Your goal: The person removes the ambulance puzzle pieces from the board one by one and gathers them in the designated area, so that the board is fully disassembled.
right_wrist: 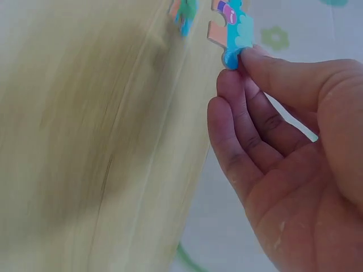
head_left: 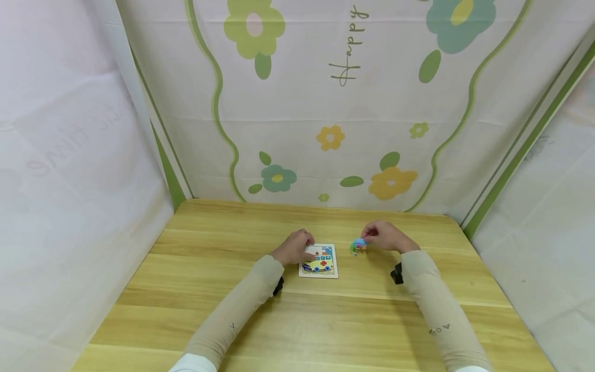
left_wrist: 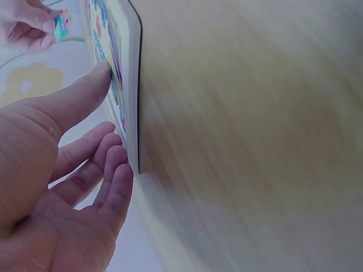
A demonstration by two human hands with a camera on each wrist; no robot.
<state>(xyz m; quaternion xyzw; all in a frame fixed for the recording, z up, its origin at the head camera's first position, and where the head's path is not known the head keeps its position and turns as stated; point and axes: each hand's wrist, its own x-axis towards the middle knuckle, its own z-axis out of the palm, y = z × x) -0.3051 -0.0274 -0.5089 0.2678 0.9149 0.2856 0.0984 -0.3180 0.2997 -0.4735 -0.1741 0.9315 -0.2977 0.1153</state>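
A jigsaw puzzle board with a pale rim and a yellow ambulance picture lies on the table. My left hand holds it at its left side; in the left wrist view the thumb rests on the picture and the curled fingers touch the edge. To the right of the board, my right hand pinches a blue jigsaw piece between thumb and fingertips, above the table. Just beyond that piece in the right wrist view is another jigsaw piece, green, blue and orange, on the table.
The wooden table reaches back to a white cloth printed with flowers and green lines. More white cloth hangs at the left and right sides. Each wrist wears a dark strap-on device.
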